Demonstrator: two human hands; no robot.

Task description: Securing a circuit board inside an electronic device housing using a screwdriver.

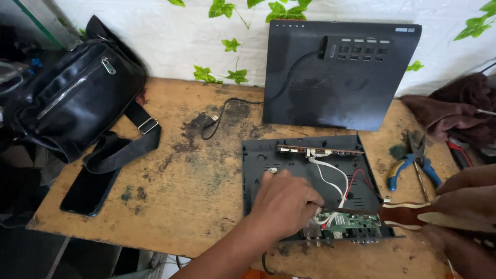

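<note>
Left hand point(284, 201) rests in the open case point(258, 155), beside the circuit board point(354, 222)

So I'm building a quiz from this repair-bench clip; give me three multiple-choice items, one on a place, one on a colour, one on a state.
1. Where does the phone lie?
A. inside the open case
B. at the table's left edge, below the black bag
C. on the cloth

2. What colour are the handles of the pliers?
A. blue with yellow
B. green
C. white

3. What state is the black device case in?
A. closed
B. wrapped in cloth
C. open, with wires and a green board showing

Answers:
1 B: the phone rests beside the strap of the black bag on the wooden table.
2 A: blue grips with a yellow stretch show right of the case.
3 C: the green circuit board and white wires lie exposed by the left hand; the flat black panel leans on the wall.
</note>
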